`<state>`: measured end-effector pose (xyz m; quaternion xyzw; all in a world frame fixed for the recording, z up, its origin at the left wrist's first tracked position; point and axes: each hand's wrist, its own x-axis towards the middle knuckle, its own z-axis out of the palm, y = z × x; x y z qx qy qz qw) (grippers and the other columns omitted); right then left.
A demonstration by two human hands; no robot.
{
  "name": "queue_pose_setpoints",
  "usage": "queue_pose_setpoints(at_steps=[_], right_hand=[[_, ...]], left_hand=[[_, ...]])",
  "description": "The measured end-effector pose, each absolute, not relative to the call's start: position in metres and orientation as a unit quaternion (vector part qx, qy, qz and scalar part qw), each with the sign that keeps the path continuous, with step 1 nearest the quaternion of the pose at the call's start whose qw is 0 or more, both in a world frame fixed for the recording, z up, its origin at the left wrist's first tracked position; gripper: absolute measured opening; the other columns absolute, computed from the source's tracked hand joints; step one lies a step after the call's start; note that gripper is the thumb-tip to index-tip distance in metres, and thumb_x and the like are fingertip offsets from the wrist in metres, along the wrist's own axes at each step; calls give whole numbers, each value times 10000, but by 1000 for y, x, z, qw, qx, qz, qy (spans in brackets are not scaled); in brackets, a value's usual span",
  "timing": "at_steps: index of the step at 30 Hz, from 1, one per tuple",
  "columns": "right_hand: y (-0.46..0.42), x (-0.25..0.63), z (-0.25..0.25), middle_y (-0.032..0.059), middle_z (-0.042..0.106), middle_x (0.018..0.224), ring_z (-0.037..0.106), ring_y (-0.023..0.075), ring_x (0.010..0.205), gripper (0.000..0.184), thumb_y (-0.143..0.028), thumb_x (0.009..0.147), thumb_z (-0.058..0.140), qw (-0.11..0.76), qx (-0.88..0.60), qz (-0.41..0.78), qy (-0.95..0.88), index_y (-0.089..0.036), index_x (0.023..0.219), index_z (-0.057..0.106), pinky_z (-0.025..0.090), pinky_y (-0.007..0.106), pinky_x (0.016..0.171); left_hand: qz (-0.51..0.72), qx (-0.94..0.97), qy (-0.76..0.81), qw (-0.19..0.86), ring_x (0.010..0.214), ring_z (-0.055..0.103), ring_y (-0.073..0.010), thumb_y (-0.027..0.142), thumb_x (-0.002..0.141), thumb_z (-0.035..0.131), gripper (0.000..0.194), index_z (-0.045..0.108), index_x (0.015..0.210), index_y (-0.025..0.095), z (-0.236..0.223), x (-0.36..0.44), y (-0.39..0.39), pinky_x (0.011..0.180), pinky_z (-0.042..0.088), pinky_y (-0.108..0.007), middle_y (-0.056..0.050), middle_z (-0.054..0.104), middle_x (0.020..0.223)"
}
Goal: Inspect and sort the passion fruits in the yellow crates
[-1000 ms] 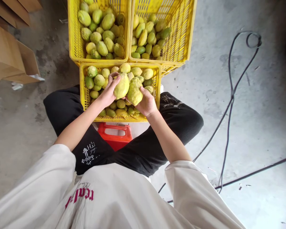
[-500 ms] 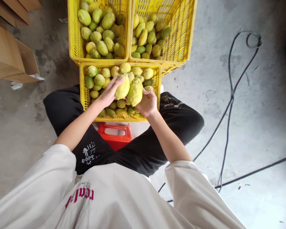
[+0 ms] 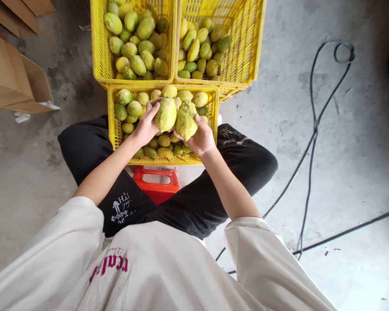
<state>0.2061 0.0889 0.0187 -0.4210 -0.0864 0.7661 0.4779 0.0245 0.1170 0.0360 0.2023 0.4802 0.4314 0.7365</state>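
Left hand closed around a smoother yellow-green fruit, thumb lying along its near upper side; right hand closed around a knobbly fruit, thumb against its outer flank, fingers partly hidden beneath. Hands apart from each other by the width of the fruits, which sit side by side; whether the two skins touch cannot be told. Both fruits are held above the front crate, a yellow slatted one placed between the knees of the seated person and filled with loose fruit, green to yellow. Beyond it, two further yellow crates stand next to each other: the rear left crate heaped with similar fruit, the rear right crate with fruit gathered toward its left and near side. A red plastic object with a handle slot lies between the legs, in black trousers. Open cardboard box at far left; dark cable looped on the concrete floor at right.
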Motion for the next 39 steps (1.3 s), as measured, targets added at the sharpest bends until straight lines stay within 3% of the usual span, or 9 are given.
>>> queue_pose_setpoints(at_steps=[4,7,11,16,22,27,32,35,39], right_hand=[[88,206,15,25,828,1016,704,285,1408,205,-416,1087,606,481,-412,771,-71,-304,918,640,608,581,1218],[86,207,11,22,841,1091,730,304,1367,83,-393,1019,639,486,-395,778,-59,-311,1009,650,641,602,1207],[84,209,8,25,836,1090,788,345,1315,224,-438,940,609,483,-371,790,-71,-331,1131,653,727,615,1085],[85,208,10,20,840,1089,824,330,1226,333,-322,873,559,482,-393,780,-73,-327,1195,645,758,566,1019],[84,206,8,23,816,977,773,312,1343,82,-385,1013,632,474,-401,775,-115,-314,1046,652,702,498,1100],[85,203,6,-5,796,965,656,260,1457,92,-381,1093,611,497,-390,769,-94,-324,1036,654,564,557,1280],[89,198,12,-9,830,1030,681,263,1429,159,-377,1104,584,487,-412,768,-59,-317,1189,704,611,564,1247],[90,200,12,11,845,1027,748,276,1384,212,-437,1105,554,479,-423,767,-57,-306,1146,714,683,535,1159],[89,206,7,26,871,1123,801,351,1375,284,-526,986,650,483,-415,766,-84,-317,1169,706,750,571,1056]], left_hand=[[442,203,483,728,1634,678,-344,366,1205,695,292,630,1490,374,27,24,116,1180,707,-454,-39,812,1534],[449,221,460,733,1646,677,-336,342,1227,668,342,620,1566,341,19,23,117,1215,683,-454,-66,816,1523],[426,247,432,755,1641,689,-364,373,1245,633,452,625,1694,324,21,24,117,1231,673,-470,-92,829,1515],[428,247,438,751,1578,740,-331,282,1210,664,626,547,1802,448,34,26,114,1237,677,-478,-58,885,1399],[426,238,480,729,1555,746,-357,398,1064,890,712,626,1722,473,33,23,114,1158,704,-507,-17,901,1346],[411,234,476,741,1525,755,-329,426,963,967,768,662,1665,494,25,23,113,1170,704,-500,5,921,1305],[414,270,452,743,1479,789,-327,417,885,1041,902,653,1699,440,20,21,110,1092,739,-422,-36,886,1380],[402,275,465,739,1458,794,-328,406,944,973,840,637,1710,490,21,22,110,1063,759,-443,-19,881,1372],[413,269,453,743,1536,735,-338,347,1063,787,557,701,1613,319,25,24,115,1145,731,-469,-88,876,1406]])
